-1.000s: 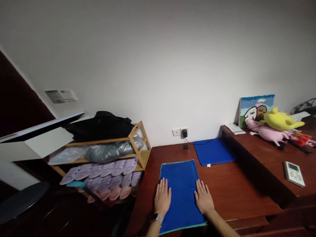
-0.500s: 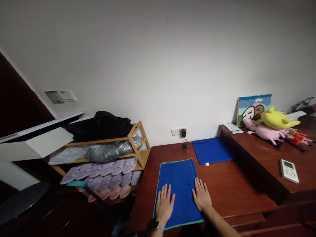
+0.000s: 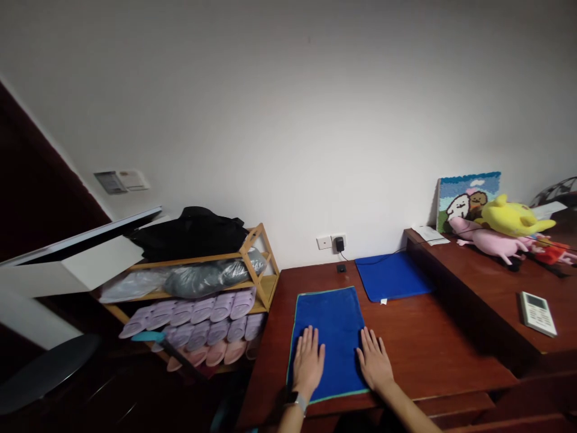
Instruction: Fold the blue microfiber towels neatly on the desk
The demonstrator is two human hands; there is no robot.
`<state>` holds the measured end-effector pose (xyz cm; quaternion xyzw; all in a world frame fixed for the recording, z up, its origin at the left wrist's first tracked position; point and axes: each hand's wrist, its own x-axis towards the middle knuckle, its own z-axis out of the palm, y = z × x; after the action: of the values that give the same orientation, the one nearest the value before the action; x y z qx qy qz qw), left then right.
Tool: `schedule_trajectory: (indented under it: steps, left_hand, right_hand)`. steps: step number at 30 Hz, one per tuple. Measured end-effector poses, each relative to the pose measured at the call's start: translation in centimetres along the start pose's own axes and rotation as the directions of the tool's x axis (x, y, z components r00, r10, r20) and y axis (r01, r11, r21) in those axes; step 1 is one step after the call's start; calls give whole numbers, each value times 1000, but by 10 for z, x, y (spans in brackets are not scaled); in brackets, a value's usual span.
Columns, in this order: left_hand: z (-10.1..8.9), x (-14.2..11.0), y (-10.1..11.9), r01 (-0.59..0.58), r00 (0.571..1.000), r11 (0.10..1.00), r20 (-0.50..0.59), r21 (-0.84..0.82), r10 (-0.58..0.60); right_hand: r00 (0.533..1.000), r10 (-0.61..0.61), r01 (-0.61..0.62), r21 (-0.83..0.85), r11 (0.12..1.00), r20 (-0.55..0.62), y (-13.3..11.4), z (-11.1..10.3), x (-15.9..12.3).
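A blue cloth with a green edge (image 3: 331, 322) lies flat on the dark wooden table (image 3: 419, 349). My left hand (image 3: 309, 363) rests palm down on the cloth's near left part, fingers stretched out. My right hand (image 3: 374, 362) lies flat at the cloth's near right edge, fingers stretched out, partly on the wood. Neither hand holds anything. A dark band (image 3: 295, 399) sits on my left wrist.
A second blue cloth (image 3: 392, 275) lies farther back by the wall socket (image 3: 332, 242). A raised wooden ledge (image 3: 487, 282) on the right carries plush toys (image 3: 505, 231), a picture (image 3: 466, 198) and a white remote (image 3: 538, 313). A wooden rack (image 3: 252, 270) with slippers (image 3: 202, 322) stands left.
Both hands slid along the cloth toward its near end and a little inward. The view shifted slightly left, then back.
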<state>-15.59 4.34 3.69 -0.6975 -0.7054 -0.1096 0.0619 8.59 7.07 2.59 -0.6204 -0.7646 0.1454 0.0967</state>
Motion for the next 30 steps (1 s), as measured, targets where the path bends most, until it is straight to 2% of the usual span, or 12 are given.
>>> schedule_trajectory:
  steps: [4, 6, 7, 8, 10, 15, 17, 21, 23, 25, 27, 30]
  left_hand:
    - [10, -2, 76, -155, 984, 979, 70, -131, 165]
    - [14, -4, 100, -160, 977, 973, 112, -168, 181]
    - [15, -6, 105, -155, 976, 972, 127, -175, 178]
    - [16, -8, 104, -147, 976, 974, 137, -173, 171]
    - [15, -19, 88, -120, 979, 982, 147, -146, 141]
    - [5, -63, 4, 49, 989, 999, 141, -4, -48]
    - [0, -79, -26, 84, 987, 996, 134, 23, -87]
    - [-8, -95, -58, 70, 988, 997, 135, 20, -72]
    - [-12, -95, -59, 63, 988, 998, 140, 25, -66]
    - [-15, -92, -47, 60, 990, 998, 127, 34, -64]
    - [-19, -85, -21, 40, 995, 999, 88, 20, -42]
    - [-20, -71, 41, -89, 995, 993, 46, -79, 93]
  right_hand:
    - [1000, -15, 15, -11, 1000, 10, 3, 8, -27]
    - [1000, -27, 27, -15, 1000, 13, 1, 6, -31]
    - [999, -29, 29, -17, 999, 20, 1, 4, -32]
    - [999, -27, 27, -21, 999, 27, 0, 2, -32]
    - [999, -14, 15, -29, 999, 33, -2, -1, -31]
    - [1000, -10, 10, -2, 1000, -12, -4, -6, -32]
    - [1000, -9, 9, -5, 1000, -6, -6, -9, -34]
    - [1000, -28, 27, -30, 999, -12, -6, -8, -48]
    - [998, -45, 44, -28, 999, -32, -4, -1, -59]
    - [998, -51, 50, -22, 998, -35, 0, 7, -69]
    - [998, -54, 54, -15, 998, -30, 3, 13, -76]
    - [996, -81, 81, -14, 997, -28, 7, 18, -78]
